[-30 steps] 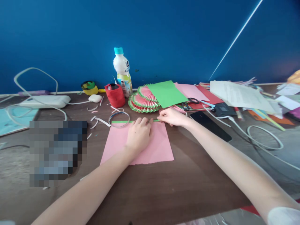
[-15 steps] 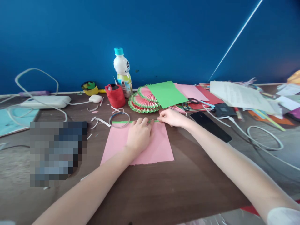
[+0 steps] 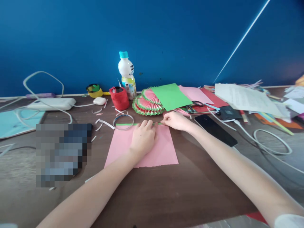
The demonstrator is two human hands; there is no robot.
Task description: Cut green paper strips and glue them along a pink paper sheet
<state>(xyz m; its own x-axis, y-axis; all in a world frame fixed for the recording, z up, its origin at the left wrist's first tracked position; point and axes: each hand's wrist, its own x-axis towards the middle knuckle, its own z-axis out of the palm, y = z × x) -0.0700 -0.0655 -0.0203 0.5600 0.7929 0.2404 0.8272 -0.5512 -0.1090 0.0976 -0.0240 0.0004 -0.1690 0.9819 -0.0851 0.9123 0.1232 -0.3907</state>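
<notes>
A pink sheet of paper [image 3: 161,155] lies flat on the dark table, with a narrow green paper strip [image 3: 123,124] along its far edge. Across the middle of the sheet rests my left hand [image 3: 143,136], palm down, its fingertips pressing near the strip. At the far right corner, my right hand [image 3: 174,121] pinches the end of the green strip between thumb and forefinger; its other fingers are curled in. A thin ring-shaped bangle [image 3: 123,129] overlaps the sheet's far left corner.
Behind the sheet stand a bottle [image 3: 127,76], a red roll [image 3: 119,98] and pleated paper fans [image 3: 148,106]. Green paper [image 3: 172,96] and scissors [image 3: 190,109] lie to their right. A phone [image 3: 216,129] and white cable [image 3: 273,153] lie rightward; a power bank [image 3: 51,104] sits left.
The view has shifted slightly, so everything appears a little further right. Both hands keep nearly the same places on the pink sheet and the green strip.
</notes>
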